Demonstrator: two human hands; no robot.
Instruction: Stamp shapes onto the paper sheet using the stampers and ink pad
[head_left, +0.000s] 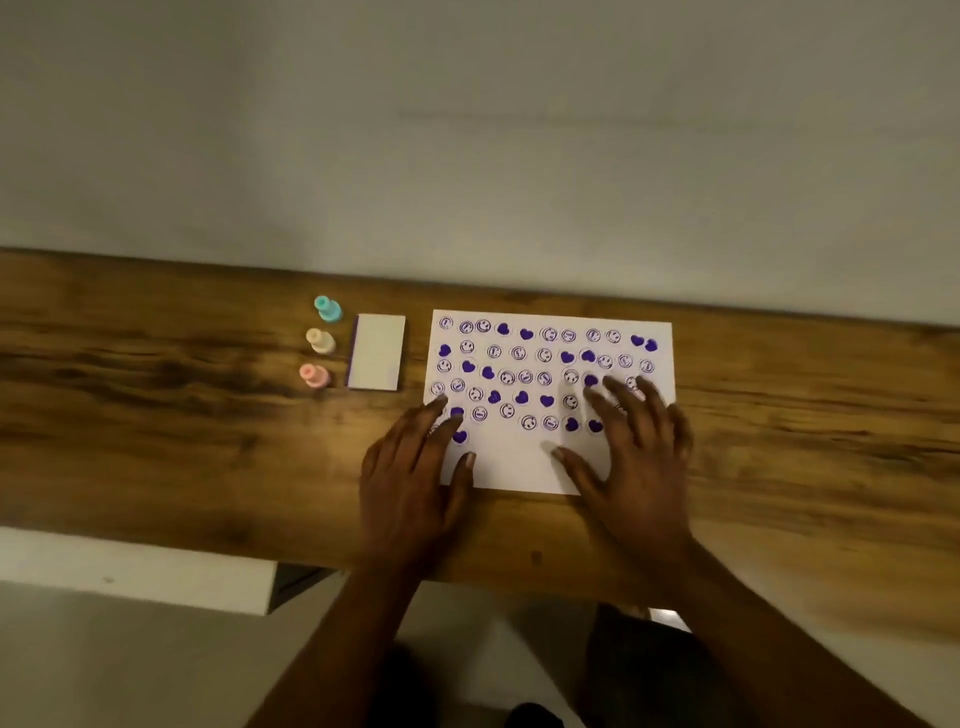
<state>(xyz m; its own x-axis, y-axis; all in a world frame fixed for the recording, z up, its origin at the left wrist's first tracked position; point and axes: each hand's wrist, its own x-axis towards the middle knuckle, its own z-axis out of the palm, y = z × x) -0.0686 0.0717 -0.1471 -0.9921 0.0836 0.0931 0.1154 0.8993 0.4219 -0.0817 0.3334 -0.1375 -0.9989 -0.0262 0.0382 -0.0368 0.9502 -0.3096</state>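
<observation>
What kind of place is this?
Probably an indoor craft spot: a wooden table against a plain wall, a paper sheet full of purple stamps, three stampers and an ink pad.

Both hands (415, 467) flat on paper (519, 462) (stamped)

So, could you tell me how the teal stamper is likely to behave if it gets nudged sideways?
The teal stamper stands upright on a small round base, so it would probably tip rather than slide. Its round body suggests it might then roll across the wooden table.
</observation>
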